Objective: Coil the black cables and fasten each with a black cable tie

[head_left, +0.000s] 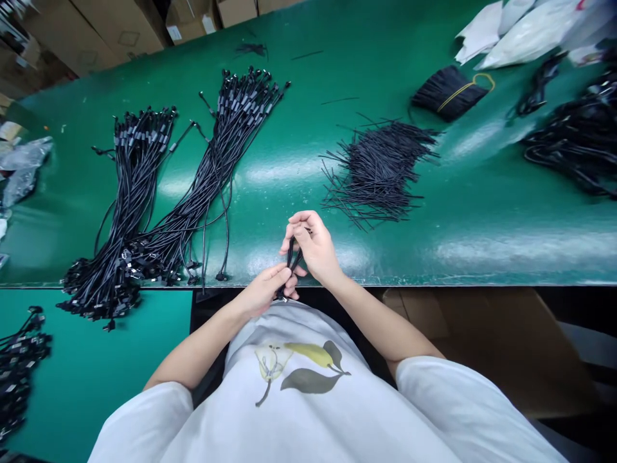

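Note:
A black cable (294, 254), folded into a short bundle, is held between my two hands at the table's front edge. My left hand (266, 287) pinches its lower part, where a small metal plug end shows below the fingers. Higher up, my right hand (313, 243) has thumb and forefinger closed at the top of the loop. Whether a tie is also in those fingers I cannot make out. Two large bunches of black cables, one (132, 173) on the left and another (226, 138) nearer the middle, lie with grey-sleeved ends pointing away from me.
Loose black twist ties (380, 167) are heaped right of centre on the green table (289, 148). Behind them lies a tied black bundle (448, 93). Coiled black cables (576, 138) and white bags (535, 35) are at the right. Cardboard boxes (96, 32) stand beyond the far edge.

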### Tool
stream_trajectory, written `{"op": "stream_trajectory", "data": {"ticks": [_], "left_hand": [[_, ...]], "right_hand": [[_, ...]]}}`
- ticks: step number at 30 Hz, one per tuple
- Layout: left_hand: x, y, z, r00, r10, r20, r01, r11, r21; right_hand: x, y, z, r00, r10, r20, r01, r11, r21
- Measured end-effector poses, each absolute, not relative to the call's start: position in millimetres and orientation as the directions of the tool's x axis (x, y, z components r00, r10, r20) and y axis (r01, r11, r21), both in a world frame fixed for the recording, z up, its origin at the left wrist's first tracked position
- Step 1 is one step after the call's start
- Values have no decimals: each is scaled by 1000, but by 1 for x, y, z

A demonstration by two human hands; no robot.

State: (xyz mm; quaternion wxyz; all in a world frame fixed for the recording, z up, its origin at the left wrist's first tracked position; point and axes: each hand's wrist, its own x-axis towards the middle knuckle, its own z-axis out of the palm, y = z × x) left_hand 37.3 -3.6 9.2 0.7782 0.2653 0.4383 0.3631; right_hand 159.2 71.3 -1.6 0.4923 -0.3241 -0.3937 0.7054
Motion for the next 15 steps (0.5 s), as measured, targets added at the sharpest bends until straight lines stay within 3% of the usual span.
{"op": "stream_trajectory", "data": {"ticks": [4,7,12,15], "left_hand": [[38,-4,11,323,818,-475,-370,571,733],[41,-4,13,348,806,-478,-380,588,714],[46,-8,15,410,782,-470,-410,618,671],[46,-11,13,353,832,-429,-378,546,748]], "right_hand": [[172,71,-2,-487,869,-89,-464,-343,-817],[175,65,-5,-581,811,-71,-388,-353,-851],[172,54,0,-527,849,-19,-335,-229,-914],[168,50,4,-461,885,-71,-273,-218,-937]]}}
